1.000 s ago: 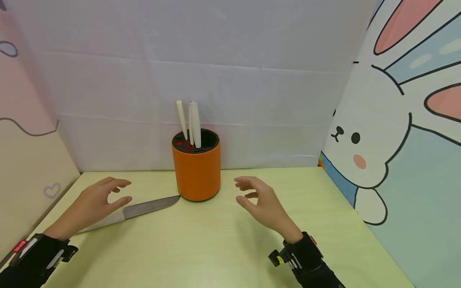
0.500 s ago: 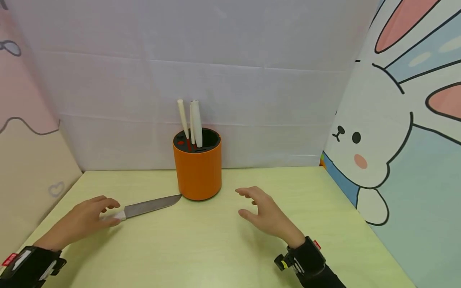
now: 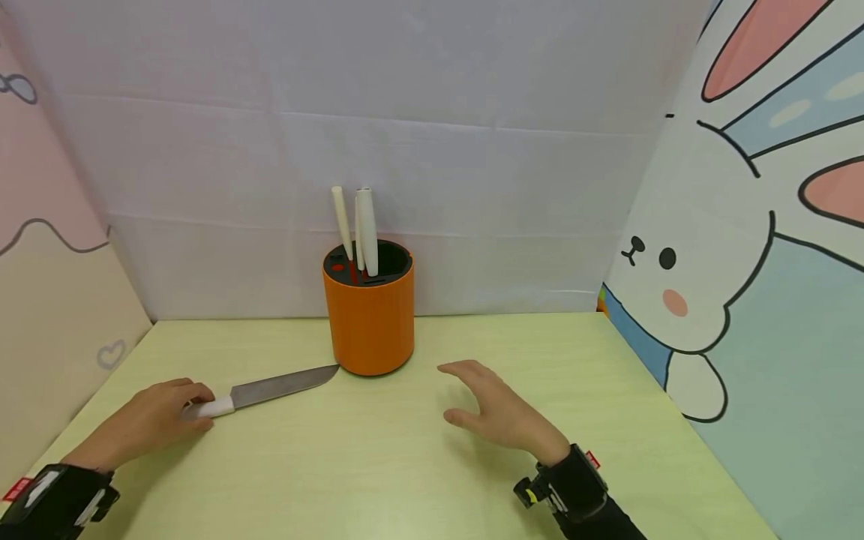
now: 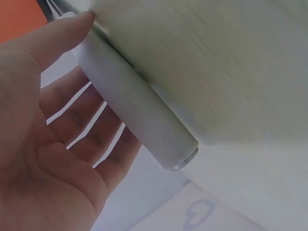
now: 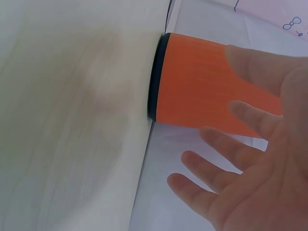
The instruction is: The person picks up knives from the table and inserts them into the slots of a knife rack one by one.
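Note:
A knife (image 3: pixel 282 386) with a broad grey blade and a white handle (image 4: pixel 139 106) lies on the table, its tip beside the foot of the orange knife block (image 3: pixel 370 330). My left hand (image 3: pixel 151 420) holds the handle, thumb on one side and fingers on the other. In the left wrist view the handle's butt end sticks out past the fingers. To the right of the block, my right hand (image 3: pixel 502 409) hovers above the table, fingers apart and holding nothing. The right wrist view shows its spread fingers in front of the orange block.
Several white handles (image 3: pixel 367 232) stand up from the block's black slotted top. The pale yellow-green table (image 3: pixel 351 465) ends at a white cloth backdrop (image 3: pixel 506 225). A rabbit-print panel (image 3: pixel 682 300) borders the right side; a pink and cream panel (image 3: pixel 54 300) borders the left.
My left hand has come down and back to the knife handle, and its thumb and fingers have closed on it. The right hand has sunk slightly. The knife and block stay put.

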{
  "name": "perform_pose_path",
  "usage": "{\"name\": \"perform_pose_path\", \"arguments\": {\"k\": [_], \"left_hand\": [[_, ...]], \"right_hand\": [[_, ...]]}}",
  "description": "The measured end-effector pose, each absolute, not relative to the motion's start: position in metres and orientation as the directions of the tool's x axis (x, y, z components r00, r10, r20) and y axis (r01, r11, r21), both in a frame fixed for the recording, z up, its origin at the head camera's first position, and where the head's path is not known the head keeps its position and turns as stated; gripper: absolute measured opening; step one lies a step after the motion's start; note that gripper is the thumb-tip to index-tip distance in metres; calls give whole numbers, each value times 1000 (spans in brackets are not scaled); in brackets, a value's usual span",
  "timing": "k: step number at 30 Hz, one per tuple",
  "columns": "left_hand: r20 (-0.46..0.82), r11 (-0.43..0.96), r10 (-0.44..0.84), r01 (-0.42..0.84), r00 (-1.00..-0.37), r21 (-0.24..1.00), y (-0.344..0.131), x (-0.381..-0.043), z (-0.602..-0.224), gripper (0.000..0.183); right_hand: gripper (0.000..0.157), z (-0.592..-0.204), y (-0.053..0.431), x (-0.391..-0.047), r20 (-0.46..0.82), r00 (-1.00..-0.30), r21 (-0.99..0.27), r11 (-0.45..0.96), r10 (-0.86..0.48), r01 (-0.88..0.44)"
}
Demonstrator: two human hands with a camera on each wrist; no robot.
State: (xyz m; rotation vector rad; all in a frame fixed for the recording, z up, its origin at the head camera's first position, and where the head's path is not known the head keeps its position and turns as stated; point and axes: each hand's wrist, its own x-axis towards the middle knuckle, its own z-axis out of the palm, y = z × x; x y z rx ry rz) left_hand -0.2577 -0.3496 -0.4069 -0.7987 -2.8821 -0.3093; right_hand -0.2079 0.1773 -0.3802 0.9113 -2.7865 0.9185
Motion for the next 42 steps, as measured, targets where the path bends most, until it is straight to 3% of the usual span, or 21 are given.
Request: {"name": "perform_pose_path", "arguments": {"k": [12,23,31,42], "left_hand": [[278,786,562,607,-779,113,-360,-262,-430,30],[317,755,579,641,-751,137,-362,-258,-434,35],[385,713,621,696,-683,84,-355,-255,-437,38],[382,698,632,710,-674,99,-328,-247,-430,38]], "right_hand": [[64,-388,174,-207,190,-824,-509,665,-533,-547],[65,-389,175,-207,176,-827,-511,668,-534,-540],[64,-388,175,-207,170,-827,-514,668,-535,-538],[65,-388,176,-208,165,-829,-515,670,-535,-535]]}}
